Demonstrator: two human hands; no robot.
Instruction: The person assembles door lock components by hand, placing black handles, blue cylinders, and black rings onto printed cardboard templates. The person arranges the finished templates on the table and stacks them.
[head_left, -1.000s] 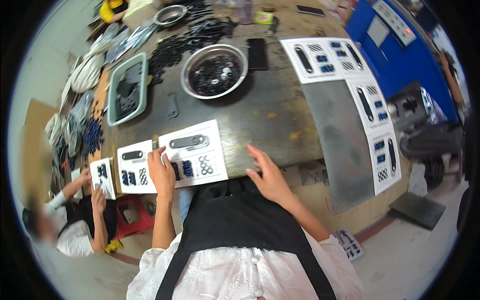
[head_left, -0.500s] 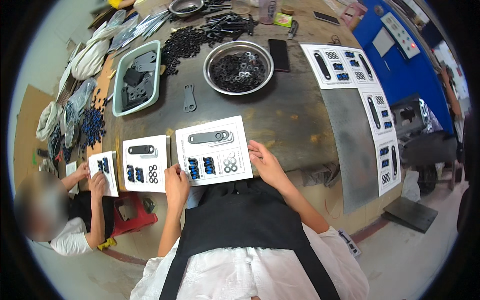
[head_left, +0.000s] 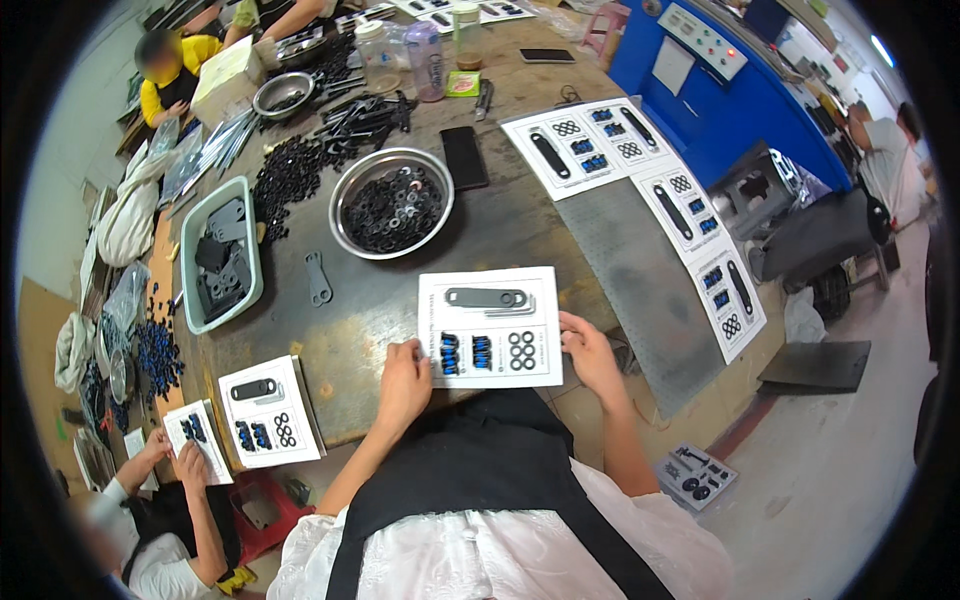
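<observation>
A white parts card [head_left: 490, 390] is at the near edge of the table, squared up in front of me. It shows a dark slotted bar, L-shaped hex keys, two groups of blue-and-black bolts and several black rings. My left hand [head_left: 405, 382] grips its lower left edge, with the thumb hidden behind or under it. At its right edge, my right hand [head_left: 592, 358] has closed its fingertips on the side. Left of my left hand lies a stack of similar cards [head_left: 268, 410]. Farther up, a loose grey slotted plate [head_left: 318, 280] lies on the table.
A steel bowl [head_left: 438, 240] of washers and a pale green bin [head_left: 255, 270] of grey plates stand beyond. More cards [head_left: 690, 215] lie on a grey mat at the right. A co-worker's hands [head_left: 178, 460] work on another card at lower left.
My view has swung to the right. The card now sits squarer to me, turned slightly clockwise. My right hand has closed from spread fingers onto the card's right edge; my left keeps hold.
</observation>
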